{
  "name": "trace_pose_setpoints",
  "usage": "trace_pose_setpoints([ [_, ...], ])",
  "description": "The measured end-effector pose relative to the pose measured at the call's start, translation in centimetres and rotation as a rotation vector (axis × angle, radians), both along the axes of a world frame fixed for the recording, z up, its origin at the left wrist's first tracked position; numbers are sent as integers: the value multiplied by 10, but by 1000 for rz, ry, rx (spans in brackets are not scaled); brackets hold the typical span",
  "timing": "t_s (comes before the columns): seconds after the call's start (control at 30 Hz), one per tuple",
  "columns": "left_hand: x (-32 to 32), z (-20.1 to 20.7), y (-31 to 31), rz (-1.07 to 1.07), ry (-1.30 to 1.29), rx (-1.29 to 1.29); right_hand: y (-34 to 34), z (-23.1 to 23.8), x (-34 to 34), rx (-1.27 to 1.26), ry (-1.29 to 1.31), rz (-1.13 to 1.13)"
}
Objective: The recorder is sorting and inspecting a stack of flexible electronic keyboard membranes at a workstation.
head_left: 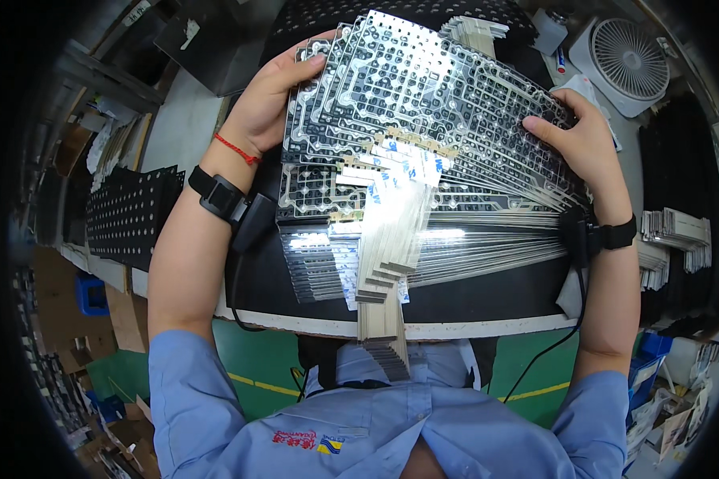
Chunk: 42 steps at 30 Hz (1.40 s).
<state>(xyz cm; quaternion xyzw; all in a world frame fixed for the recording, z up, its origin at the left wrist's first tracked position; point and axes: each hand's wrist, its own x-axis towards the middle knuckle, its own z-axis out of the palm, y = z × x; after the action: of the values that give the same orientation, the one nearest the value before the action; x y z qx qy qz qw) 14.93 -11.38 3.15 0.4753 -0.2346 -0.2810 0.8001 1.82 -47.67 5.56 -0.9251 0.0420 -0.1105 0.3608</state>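
A fanned stack of keyboard membrane sheets (411, 92), clear with black pads and silvery traces, lies tilted over the black work surface. My left hand (276, 92) is closed on the stack's upper left edge, thumb on top and the other fingers mostly hidden behind. At the right edge my right hand (579, 144) grips the sheets, with its thumb on the upper face and its fingers partly underneath. Pale ribbon tails (391, 239) with white adhesive liners hang from the sheets toward me, past the table's front edge. The lower right sheet edges are fanned into thin layers.
A white fan (621, 60) stands at the back right, near a marker (561, 61) and a translucent bottle (549, 30). More ribbon-tail bundles (679, 233) lie at the right. Black dotted sheets (132, 211) are at the left. Black cables run from both wrist straps.
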Motion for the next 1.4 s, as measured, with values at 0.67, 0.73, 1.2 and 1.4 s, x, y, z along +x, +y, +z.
trace_pose_setpoints([
  [0.67,9,-9,5,-49,3,7,-12,-3,4,58,36,-23],
  [0.73,4,-5,5,-23,26,-10,-13,-4,4,37,32,-31],
  [1.2,10,-13,6,-46,-13,7,-14,-6,6,157,8,-2],
  [1.4,5,-7,7,-24,4,-16,-14,-7,6,162,11,-6],
])
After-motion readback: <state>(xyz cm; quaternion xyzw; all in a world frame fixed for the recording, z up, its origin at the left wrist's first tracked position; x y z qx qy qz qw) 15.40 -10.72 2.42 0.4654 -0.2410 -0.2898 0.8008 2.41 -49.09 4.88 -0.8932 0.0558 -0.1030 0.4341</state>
